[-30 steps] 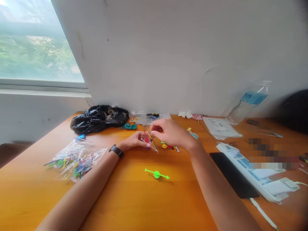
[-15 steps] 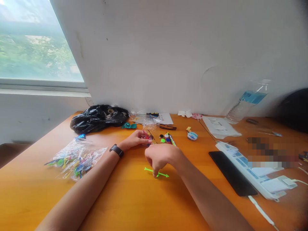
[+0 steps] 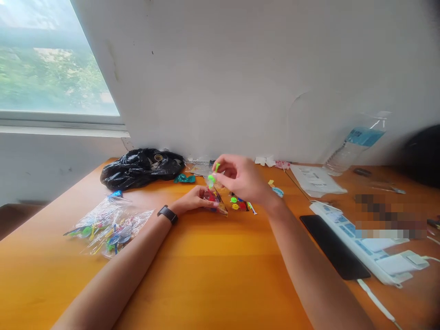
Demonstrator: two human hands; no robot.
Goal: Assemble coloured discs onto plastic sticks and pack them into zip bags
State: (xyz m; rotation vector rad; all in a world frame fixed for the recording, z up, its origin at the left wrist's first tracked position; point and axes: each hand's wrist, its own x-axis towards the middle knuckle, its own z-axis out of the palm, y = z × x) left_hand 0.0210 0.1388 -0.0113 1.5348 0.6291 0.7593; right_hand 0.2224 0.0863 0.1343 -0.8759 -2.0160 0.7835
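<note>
My left hand (image 3: 193, 199), with a dark band at its wrist, is closed on a small clear plastic bag (image 3: 220, 210) that has red and dark parts inside. Above the mouth of this bag is my right hand (image 3: 243, 176), its thumb and fingers pinching a bright green plastic arrow (image 3: 211, 179). Part of the arrow is covered by the fingers, and I cannot tell whether its low end is inside the bag. Right of the bag lie small coloured discs (image 3: 234, 206) and thin sticks (image 3: 252, 208).
Filled clear bags (image 3: 118, 233) of coloured parts lie left of my forearm. A black plastic bag (image 3: 137, 169) and a teal wrapper (image 3: 184, 178) are at the back. To the right are a phone (image 3: 332, 247), a power strip (image 3: 354, 243) and a water bottle (image 3: 354, 144).
My right hand has lifted the green arrow off the table and carried it forward and up over the small bag. The left hand stays nearly in place with the bag.
</note>
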